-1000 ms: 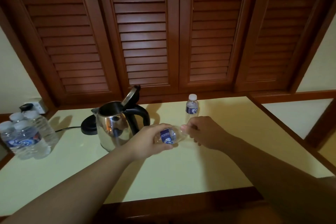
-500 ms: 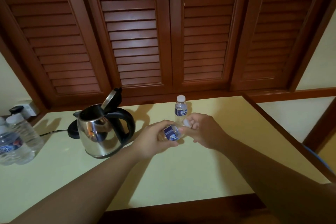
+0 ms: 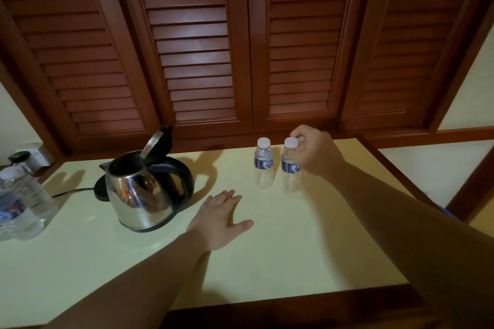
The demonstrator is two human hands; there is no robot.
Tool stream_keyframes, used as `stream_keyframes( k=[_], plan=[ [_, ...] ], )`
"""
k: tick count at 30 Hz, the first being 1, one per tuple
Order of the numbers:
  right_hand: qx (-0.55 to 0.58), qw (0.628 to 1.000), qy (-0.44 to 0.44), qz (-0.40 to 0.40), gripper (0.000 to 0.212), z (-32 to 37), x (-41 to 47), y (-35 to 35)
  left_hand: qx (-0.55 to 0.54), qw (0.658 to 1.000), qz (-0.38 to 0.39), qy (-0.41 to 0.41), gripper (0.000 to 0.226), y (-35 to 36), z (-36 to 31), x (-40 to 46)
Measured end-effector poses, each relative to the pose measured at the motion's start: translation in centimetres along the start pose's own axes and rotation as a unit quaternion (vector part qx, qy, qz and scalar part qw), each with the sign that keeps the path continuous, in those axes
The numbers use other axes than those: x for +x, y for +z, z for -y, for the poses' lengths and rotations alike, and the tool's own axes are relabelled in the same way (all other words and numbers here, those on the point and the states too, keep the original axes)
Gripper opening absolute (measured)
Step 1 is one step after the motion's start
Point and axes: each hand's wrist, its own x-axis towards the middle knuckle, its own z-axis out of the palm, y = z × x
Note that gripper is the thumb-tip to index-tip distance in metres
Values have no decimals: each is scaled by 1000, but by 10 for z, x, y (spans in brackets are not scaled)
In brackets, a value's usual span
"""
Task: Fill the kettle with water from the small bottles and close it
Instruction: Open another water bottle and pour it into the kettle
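Observation:
A steel kettle (image 3: 139, 192) with a black handle stands on the pale yellow table (image 3: 267, 262), left of centre, its lid tipped up open. Two small clear bottles with white caps and blue labels stand upright side by side at the back right. They look empty. My right hand (image 3: 314, 152) pinches the cap of the right small bottle (image 3: 292, 168). The left small bottle (image 3: 263, 164) stands free beside it. My left hand (image 3: 220, 218) lies flat on the table between the kettle and the bottles, fingers straight, holding nothing.
Several larger water bottles (image 3: 20, 205) stand at the table's left edge. A black cord (image 3: 72, 191) runs from the kettle base toward a wall socket (image 3: 33, 156) at the back left. Dark louvred wooden shutters (image 3: 213, 48) rise behind the table.
The bottle that both hands held sideways now stands upright by the other small bottle, cap on. My left hand has let go and dropped flat onto the table.

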Motion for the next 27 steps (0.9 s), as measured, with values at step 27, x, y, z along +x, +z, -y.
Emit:
stream_keyframes(
  k=[27],
  plan=[
    [-121,979,-122,-111,40,-5,-82,76,-108,989,-68,77,47,0,35,-33]
  ],
)
